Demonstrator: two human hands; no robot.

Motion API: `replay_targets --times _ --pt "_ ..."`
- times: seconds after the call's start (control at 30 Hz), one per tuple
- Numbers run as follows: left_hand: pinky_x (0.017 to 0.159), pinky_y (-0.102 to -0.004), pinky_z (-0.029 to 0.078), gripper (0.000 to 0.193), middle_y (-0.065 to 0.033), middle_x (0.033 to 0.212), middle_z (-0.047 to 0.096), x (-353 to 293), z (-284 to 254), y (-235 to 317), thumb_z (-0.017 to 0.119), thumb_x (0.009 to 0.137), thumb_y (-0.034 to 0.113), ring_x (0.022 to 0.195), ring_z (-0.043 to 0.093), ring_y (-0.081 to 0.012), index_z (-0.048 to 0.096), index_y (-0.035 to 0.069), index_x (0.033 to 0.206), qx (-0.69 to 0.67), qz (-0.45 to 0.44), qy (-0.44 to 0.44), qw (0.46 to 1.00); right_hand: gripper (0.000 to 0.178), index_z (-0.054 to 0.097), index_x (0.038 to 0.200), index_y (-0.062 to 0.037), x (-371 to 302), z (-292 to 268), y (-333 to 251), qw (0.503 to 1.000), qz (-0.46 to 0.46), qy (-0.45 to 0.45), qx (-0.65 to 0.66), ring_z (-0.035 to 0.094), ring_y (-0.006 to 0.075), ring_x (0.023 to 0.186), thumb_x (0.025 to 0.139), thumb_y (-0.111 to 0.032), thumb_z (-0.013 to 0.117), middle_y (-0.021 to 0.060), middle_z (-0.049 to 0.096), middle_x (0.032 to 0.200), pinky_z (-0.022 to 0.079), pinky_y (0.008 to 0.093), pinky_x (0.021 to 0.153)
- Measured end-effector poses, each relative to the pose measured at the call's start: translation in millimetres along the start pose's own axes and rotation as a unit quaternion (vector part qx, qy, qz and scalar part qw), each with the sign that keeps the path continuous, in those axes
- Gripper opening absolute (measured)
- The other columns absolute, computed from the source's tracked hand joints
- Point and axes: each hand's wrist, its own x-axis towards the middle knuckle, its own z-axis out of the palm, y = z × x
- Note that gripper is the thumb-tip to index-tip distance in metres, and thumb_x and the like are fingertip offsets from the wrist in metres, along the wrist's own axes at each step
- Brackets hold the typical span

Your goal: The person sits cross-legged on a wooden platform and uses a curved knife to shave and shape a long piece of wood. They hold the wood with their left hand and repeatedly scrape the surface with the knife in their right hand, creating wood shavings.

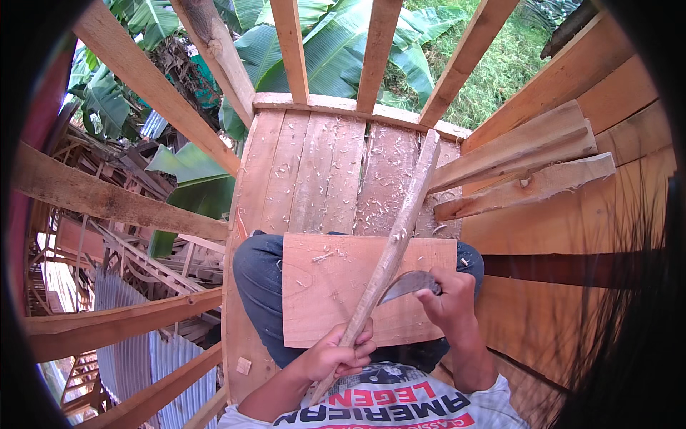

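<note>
A long, roughly carved wooden stick (400,236) slants across my lap from my shirt up toward the far end of the platform. My left hand (341,352) is wrapped round its lower part. In my right hand (451,300) is a knife with a curved blade (406,286), its dark handle partly hidden by my fingers. The blade lies against or very near the right side of the stick, above my left hand. Under both, a flat wooden board (321,293) rests across my legs, with a few shavings on it.
Wood shavings litter the plank floor (307,179). Wooden railing slats (373,57) stand around the far and left sides. Two rough timber pieces (529,187) lean at the right by a plank wall (543,222). Beyond the left rails lie scrap wood and corrugated sheets (168,372).
</note>
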Motion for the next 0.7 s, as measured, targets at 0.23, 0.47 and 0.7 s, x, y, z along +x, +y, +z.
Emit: replay_targets --times 0.23,0.47,0.7 --pt "0.042 -0.0197 0.024 0.022 0.0015 0.068 0.031 3 17 -5 0.041 0.073 -0.004 0.048 0.029 -0.0043 0.031 0.010 0.086 0.104 -0.022 0.068 0.992 0.056 0.057 0.062 -0.0064 27 4 28 0.991 0.014 0.108 -0.076 0.057 0.0290 0.049 0.070 -0.061 0.066 0.0106 0.052 0.051 0.043 0.0378 0.046" --pt "0.043 -0.0198 0.024 0.021 0.0014 0.068 0.031 -1 20 -7 0.042 0.073 -0.004 0.049 0.029 -0.0042 0.031 0.009 0.086 0.119 -0.024 0.084 0.989 0.055 0.054 0.058 -0.0059 5 9 6 0.998 -0.009 0.057 -0.038 0.056 0.0314 0.049 0.071 -0.058 0.068 0.0125 0.052 0.052 0.042 0.0378 0.045" --pt "0.042 -0.0192 0.024 0.022 0.0017 0.067 0.031 6 32 -1 0.043 0.072 -0.003 0.047 0.030 -0.0043 0.031 0.009 0.086 0.132 -0.051 0.109 0.984 0.051 0.056 0.061 -0.0056 -1 9 12 0.998 -0.004 0.068 -0.012 0.057 0.0311 0.049 0.074 -0.054 0.068 0.0131 0.053 0.052 0.043 0.0371 0.045"
